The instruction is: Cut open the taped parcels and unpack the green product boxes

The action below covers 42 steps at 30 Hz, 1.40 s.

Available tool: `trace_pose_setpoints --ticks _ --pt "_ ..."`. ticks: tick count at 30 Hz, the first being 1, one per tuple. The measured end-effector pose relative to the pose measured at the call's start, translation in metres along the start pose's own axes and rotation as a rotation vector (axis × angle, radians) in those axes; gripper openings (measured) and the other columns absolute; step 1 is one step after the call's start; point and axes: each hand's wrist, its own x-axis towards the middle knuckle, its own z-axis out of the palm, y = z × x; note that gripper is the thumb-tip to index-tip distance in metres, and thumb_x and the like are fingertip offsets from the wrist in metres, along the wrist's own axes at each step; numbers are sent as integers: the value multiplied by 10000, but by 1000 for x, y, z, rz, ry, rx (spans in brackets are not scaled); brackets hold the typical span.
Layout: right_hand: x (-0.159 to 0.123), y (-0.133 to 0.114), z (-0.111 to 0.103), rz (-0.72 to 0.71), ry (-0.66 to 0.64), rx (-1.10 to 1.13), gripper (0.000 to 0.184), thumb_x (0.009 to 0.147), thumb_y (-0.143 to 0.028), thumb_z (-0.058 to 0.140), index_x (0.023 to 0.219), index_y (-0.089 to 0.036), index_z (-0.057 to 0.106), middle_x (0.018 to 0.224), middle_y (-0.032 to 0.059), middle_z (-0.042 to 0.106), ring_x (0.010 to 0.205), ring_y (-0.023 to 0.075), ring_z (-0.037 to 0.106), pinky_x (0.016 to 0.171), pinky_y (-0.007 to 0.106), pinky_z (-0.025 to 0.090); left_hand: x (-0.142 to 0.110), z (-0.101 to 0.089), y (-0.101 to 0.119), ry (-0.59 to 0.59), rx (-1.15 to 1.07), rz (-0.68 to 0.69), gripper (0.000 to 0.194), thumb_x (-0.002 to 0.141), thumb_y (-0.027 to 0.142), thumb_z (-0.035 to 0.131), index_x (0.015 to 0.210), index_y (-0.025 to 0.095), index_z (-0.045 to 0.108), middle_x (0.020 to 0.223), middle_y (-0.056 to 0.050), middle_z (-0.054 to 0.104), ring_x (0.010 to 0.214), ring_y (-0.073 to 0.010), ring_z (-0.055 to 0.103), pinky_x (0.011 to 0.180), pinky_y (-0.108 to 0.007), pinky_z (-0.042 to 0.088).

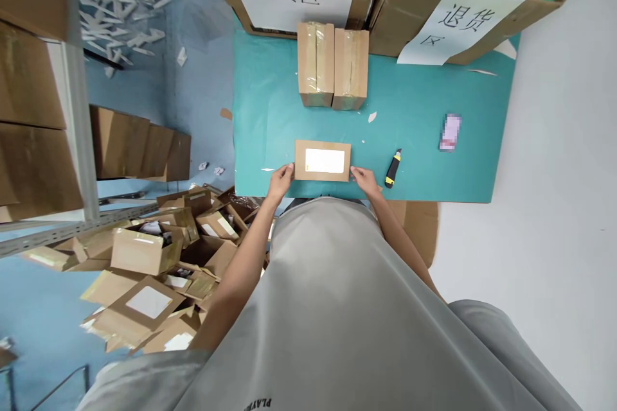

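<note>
Labelled cardboard box [322, 160], btwn L hand [281, 181] & R hand [365, 180], fingers narrow, holding it at opp. short sides

Box [322, 160] on tbl [270, 103], cutter [393, 169] to R, 2 ctns [315, 67] behind.

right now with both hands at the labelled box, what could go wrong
The cutter lies just beside the right hand, which could brush it; whether its blade is out is hard to tell. The labelled box sits close to the near edge of the table, so a knock might send it off.
</note>
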Motion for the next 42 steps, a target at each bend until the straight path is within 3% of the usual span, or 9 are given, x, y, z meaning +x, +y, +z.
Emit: trace_pose_setpoints --ticks 4,10,14,18,22,25,32,36,42 --pt "-11 13 -3 57 10 20 393 927 -511 771 1096 -182 903 1120 133 890 1127 349 843 1053 551 672 -8 -4 -13 45 -43 -158 455 956 499 715 1237 162 834 1339 -172 825 1169 -312 799 1093 -511 639" --pt "-24 13 1 52 -95 49 452 806 -258 823 1249 -193 885 1311 83 862 1165 315 839 1126 514 646 -20 -1 -14 11 43 -100 400 825 290 750 1191 171 861 1320 -142 844 1223 -342 786 1220 -555 563" --pt "-23 5 1 65 -101 83 485 780 -271 898 1253 -166 887 1295 108 863 1120 349 848 1087 527 664 -23 1 -1 12 55 -48 347 836 265 766 1151 180 884 1310 -129 847 1318 -364 754 1257 -560 543" --pt "-17 -12 -10 -98 17 82 432 855 -380 901 1233 -172 900 1301 126 854 1110 327 840 1113 493 645 -24 -3 23 38 60 63 305 912 369 815 1145 187 892 1408 -138 801 1419 -364 697 1222 -532 588" --pt "-11 -34 -24 -259 99 -15 382 965 -483 817 1199 -199 920 1139 98 876 1070 303 816 1070 449 644 -21 -11 48 96 116 214 345 996 502 781 1108 200 905 1459 -144 769 1439 -360 683 1242 -527 563" --pt "-9 -42 -28 -273 59 -71 337 991 -467 796 1135 -196 935 1015 82 880 1022 315 815 1028 450 644 -17 -14 56 115 199 253 322 1010 503 773 1028 215 917 1460 -140 771 1408 -373 703 1291 -552 500" --pt "-15 -24 -25 -155 17 -89 231 936 -383 846 1059 -210 937 1115 108 893 1042 354 853 1034 479 654 -23 -12 33 74 197 131 344 932 550 834 1008 222 908 1393 -144 800 1307 -363 750 1168 -521 598" --pt "-15 -6 -29 -97 25 -1 352 1012 -487 730 1112 -209 922 1139 107 895 1046 355 859 1028 504 672 -28 -14 14 36 150 113 462 1023 593 667 1098 192 884 1349 -157 828 1364 -353 726 1219 -512 563" --pt "-21 11 -21 0 -23 -11 529 854 -405 809 1322 -164 858 1188 108 887 1014 305 841 1043 471 667 -33 -5 -5 -65 187 -10 515 868 261 696 1360 150 798 1416 -160 804 1312 -338 755 1192 -488 589"
